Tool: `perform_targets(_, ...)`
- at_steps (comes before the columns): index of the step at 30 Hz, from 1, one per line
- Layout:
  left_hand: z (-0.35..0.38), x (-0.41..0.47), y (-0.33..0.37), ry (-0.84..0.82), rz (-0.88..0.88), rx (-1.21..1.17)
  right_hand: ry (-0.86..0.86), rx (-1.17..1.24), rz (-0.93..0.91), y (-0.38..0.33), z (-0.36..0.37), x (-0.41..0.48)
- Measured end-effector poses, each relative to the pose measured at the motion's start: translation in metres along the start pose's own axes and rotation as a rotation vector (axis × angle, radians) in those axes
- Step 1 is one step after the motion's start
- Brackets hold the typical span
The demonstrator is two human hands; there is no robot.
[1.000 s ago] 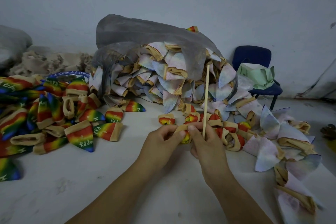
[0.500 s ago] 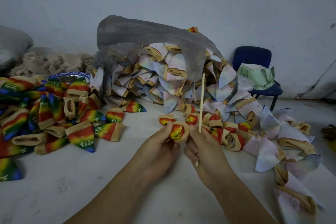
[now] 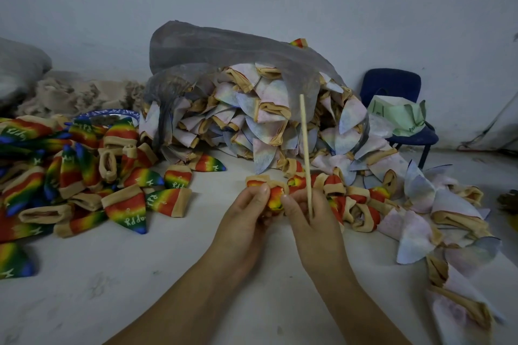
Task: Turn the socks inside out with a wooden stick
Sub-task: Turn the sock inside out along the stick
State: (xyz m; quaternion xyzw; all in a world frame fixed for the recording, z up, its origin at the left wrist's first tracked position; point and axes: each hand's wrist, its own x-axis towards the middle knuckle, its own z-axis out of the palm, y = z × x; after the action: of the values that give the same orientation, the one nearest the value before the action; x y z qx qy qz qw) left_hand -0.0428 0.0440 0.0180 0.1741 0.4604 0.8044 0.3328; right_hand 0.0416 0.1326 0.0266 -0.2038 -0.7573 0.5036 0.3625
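The bunched rainbow sock (image 3: 276, 200) sits between the two thumbs, at 12 o'clock from both wrists and equally near each hand. The left hand (image 3: 244, 221) pinches it from 9 o'clock, thumb on top. The right hand (image 3: 314, 227) pinches it from 3 o'clock and also clasps the stick (image 3: 305, 148). The stick stands nearly upright just beside the sock, its long axis running 6 to 12, free end up. I judge the stick must swing toward 9 o'clock to enter the sock.

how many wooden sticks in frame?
1. The wooden stick stands nearly upright, gripped in the right hand, in front of the pile of pale socks. More could be buried under the socks.
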Motion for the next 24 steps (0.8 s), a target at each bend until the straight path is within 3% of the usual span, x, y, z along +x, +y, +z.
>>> perform_targets(6,-0.0019,-0.0011,-0.0029,-0.013,0.066,0.16,-0.003,0.027,0.026,0.0041,-0.0031,0.0004)
perform_targets(11,-0.0048,-0.0019,-0.0004,0.024,0.156,0.465,-0.049,-0.127,-0.001,0.0066,-0.0064,0.0038)
perform_targets(15,-0.0035,-0.0008,-0.0005,0.027,0.188,0.562,-0.046,-0.172,-0.006,0.0076,-0.0063,0.0048)
perform_targets(19,-0.0029,-0.0014,-0.0027,-0.007,0.136,0.453,-0.047,-0.188,0.073,0.0074,-0.0079,0.0069)
perform_targets(22,0.0009,-0.0001,-0.0006,-0.013,0.018,0.184,-0.058,-0.018,0.206,0.0024,-0.0092,0.0074)
perform_targets(24,0.0032,0.0008,0.005,-0.03,-0.164,-0.071,-0.053,0.153,0.299,-0.001,-0.0086,0.0076)
